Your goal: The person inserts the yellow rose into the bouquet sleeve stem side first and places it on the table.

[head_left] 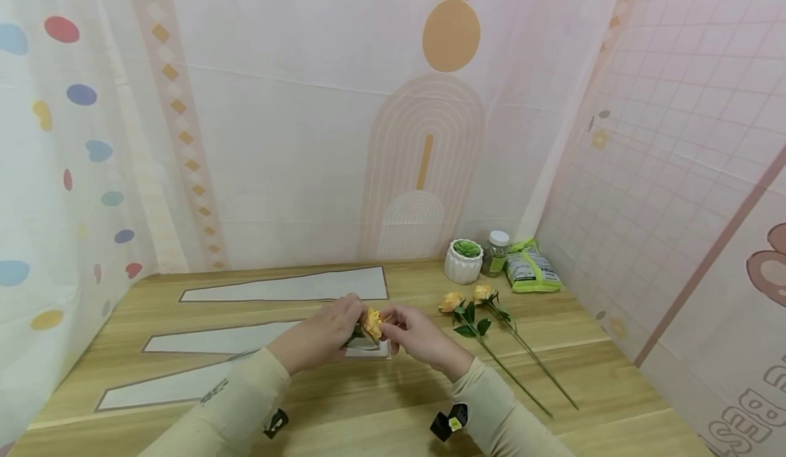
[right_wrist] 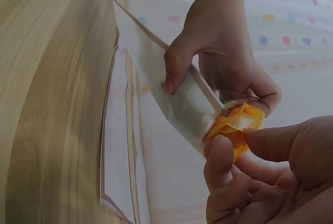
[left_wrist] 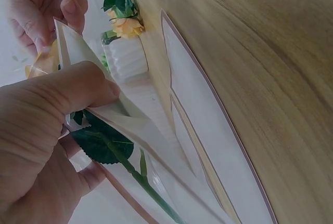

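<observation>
I have the yellow rose point(head_left: 372, 323) between both hands, raised over the middle of the table point(head_left: 356, 416), its bloom pointing toward the right hand. The left hand point(head_left: 325, 331) grips a white sheet point(left_wrist: 138, 128) folded about the flower, thumb pressed on the outside and the other fingers behind; in my left wrist view a dark green leaf point(left_wrist: 104, 143) and the green stem point(left_wrist: 148, 187) lie against the inner face, while the bloom sticks out at the end. The right hand point(head_left: 424, 341) has thumb and forefinger pinched at the petals, its remaining fingers curled in. To the left I see pale strips with brown edging point(head_left: 295, 286) on the table, two of them partly covered by the left arm, so I cannot tell exactly where the held sheet runs. On the right, two more roses point(head_left: 451, 302) lie near each other, blooms toward the back and stems slanting to the near right. Beyond these, a white ribbed pot point(head_left: 463, 269) with a green succulent point(head_left: 467, 248), a white-lidded jar point(head_left: 495, 260) and a green and grey packet point(head_left: 533, 271) stand side by side. Patterned cloth point(head_left: 288, 157) hangs behind the table.
</observation>
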{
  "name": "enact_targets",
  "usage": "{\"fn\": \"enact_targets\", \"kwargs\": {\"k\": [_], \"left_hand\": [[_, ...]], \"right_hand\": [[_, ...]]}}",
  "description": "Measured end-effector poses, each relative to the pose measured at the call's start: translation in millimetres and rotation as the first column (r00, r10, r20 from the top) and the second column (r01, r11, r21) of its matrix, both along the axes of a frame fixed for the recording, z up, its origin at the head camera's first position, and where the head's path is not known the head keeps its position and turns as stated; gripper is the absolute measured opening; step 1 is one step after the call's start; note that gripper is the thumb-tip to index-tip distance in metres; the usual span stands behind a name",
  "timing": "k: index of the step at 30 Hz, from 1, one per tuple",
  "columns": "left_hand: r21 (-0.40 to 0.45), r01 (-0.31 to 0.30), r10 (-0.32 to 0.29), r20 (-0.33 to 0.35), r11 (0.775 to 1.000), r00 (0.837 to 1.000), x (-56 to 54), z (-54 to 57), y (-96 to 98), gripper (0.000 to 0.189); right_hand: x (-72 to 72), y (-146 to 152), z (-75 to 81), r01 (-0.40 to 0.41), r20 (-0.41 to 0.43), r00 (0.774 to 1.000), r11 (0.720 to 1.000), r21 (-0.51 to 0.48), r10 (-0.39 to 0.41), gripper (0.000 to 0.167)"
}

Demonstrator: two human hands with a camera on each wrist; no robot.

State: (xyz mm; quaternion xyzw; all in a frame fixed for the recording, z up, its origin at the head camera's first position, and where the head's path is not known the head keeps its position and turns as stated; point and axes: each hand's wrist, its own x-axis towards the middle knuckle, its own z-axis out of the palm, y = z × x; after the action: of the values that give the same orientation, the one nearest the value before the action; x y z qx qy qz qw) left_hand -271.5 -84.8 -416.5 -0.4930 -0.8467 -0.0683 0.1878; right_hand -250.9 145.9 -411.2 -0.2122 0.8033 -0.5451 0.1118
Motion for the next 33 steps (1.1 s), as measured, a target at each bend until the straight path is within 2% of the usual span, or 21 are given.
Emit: {"fn": "enact_targets", "kwargs": {"k": [5,10,14,24,33], "left_hand": [[-0.002,0.003,-0.003,-0.008,1.0,1.0,0.1,0.9,0.6,0.059],[0.037,0.043,-0.041,-0.05,0.998,0.998,-1.5,0.9,1.6,0.059],[0.056,0.056,-0.053,-0.055,0.997,0.997,-2.0,1.1,0.9,0.062],[0.012,0.006,-0.006,-0.004,1.0,1.0,2.1,3.8,-2.8,0.064],[0.011,0.003,-0.003,-0.01,1.0,1.0,4.9,3.4,-3.3,0.062]], "right_hand": [[0.9,-0.4,-0.4,0.035,0.007,0.999,0.998,-0.052,-0.035,0.024],[1.3,-1.1,-1.0,0.069,-0.107,0.992,0.998,-0.012,-0.07,0.016],[1.3,-0.1,0.9,0.076,-0.167,0.984,0.996,0.04,-0.068,0.016],[-0.8,5.2,5.5,0.044,-0.227,0.974,0.981,0.19,0.0,0.031],[-0.4,3.2,3.6,-0.078,-0.177,0.979,0.985,0.154,0.105,0.041]]}}
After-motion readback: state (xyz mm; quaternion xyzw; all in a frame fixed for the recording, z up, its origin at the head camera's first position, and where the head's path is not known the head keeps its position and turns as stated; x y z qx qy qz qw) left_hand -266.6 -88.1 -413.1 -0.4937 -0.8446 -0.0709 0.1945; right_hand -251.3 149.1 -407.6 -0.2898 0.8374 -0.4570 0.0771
